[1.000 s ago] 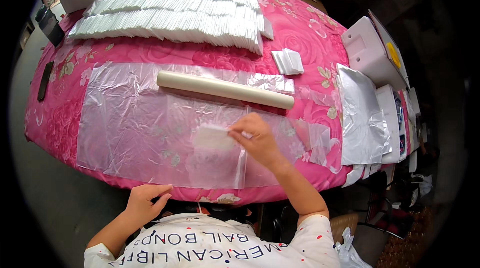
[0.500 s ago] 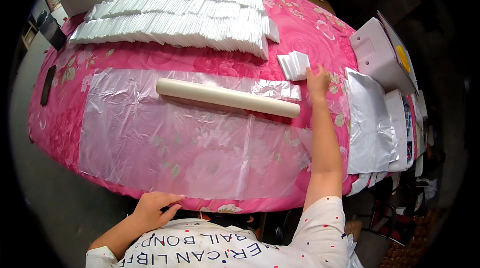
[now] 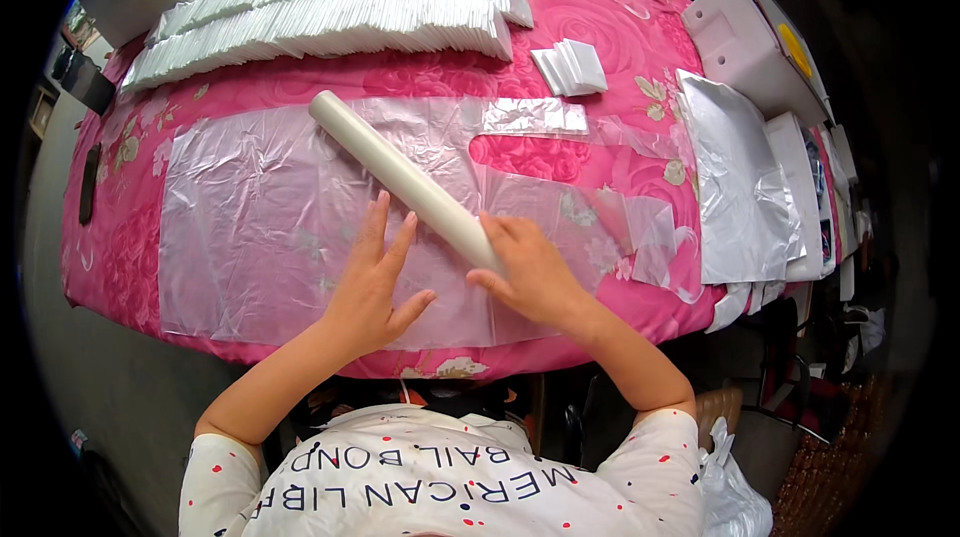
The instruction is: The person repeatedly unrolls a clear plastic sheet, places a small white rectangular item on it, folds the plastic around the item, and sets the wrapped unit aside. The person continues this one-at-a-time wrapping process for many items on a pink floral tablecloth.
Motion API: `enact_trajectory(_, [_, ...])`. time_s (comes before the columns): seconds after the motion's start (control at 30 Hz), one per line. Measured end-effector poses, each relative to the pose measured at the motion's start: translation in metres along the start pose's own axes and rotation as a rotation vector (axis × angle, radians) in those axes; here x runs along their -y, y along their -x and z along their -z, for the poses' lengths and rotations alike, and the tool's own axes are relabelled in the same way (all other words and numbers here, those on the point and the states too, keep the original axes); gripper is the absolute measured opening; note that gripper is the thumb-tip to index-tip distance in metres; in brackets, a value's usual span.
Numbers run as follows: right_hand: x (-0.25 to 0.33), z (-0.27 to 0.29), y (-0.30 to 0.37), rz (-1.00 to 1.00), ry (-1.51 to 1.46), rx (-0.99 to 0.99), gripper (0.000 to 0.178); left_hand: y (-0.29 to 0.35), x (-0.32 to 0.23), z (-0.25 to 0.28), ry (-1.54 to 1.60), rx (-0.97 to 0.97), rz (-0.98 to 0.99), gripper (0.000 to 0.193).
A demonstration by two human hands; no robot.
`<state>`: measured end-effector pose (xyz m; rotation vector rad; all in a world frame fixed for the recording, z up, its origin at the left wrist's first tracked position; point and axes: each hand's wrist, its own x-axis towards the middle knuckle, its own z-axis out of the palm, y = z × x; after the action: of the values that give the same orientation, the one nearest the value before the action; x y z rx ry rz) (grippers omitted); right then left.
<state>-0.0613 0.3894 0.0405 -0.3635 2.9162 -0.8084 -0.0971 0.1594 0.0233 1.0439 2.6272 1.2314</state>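
Left hand (image 3: 372, 289): open, fingers spread, empty, over clear plastic bag (image 3: 240, 237). Right hand (image 3: 525, 269): half-curled, has hold of near end of white roll (image 3: 400, 174); roll lies over bag, pointing to 10 o'clock. Folded packets (image 3: 320, 25): 11 o'clock.

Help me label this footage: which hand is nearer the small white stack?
Right: the right hand is below and slightly left of the stack in the picture; the left hand is farther left.
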Motion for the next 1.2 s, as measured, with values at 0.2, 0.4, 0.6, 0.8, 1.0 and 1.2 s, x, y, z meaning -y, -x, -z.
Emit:
enact_trajectory(0.2, [-0.025,-0.021,0.067,-0.091,0.112,-0.136,0.066,-0.013,-0.005,-0.028,-0.199,0.057,-0.075,0.067])
enact_trajectory(0.4, [-0.126,0.009,0.127,-0.557,0.459,-0.612,0.050,-0.017,-0.017,-0.039,-0.183,0.141,-0.144,0.064])
enact_trajectory(0.6, [-0.174,0.038,0.146,-0.576,0.233,-0.811,0.029,-0.017,-0.023,-0.042,-0.197,0.162,-0.189,0.060])
enact_trajectory(0.8, [-0.196,0.075,0.145,-0.799,-0.409,-1.031,0.034,-0.009,-0.023,-0.030,-0.151,0.172,-0.177,0.058])
enact_trajectory(1.0, [-0.166,0.029,0.127,-0.614,0.348,-0.679,0.036,0.007,-0.009,-0.027,-0.031,0.058,-0.097,0.053])
enact_trajectory(1.2, [-0.193,0.049,0.143,-0.751,0.309,-0.872,0.025,0.001,-0.016,-0.032,-0.059,0.083,-0.121,0.052])
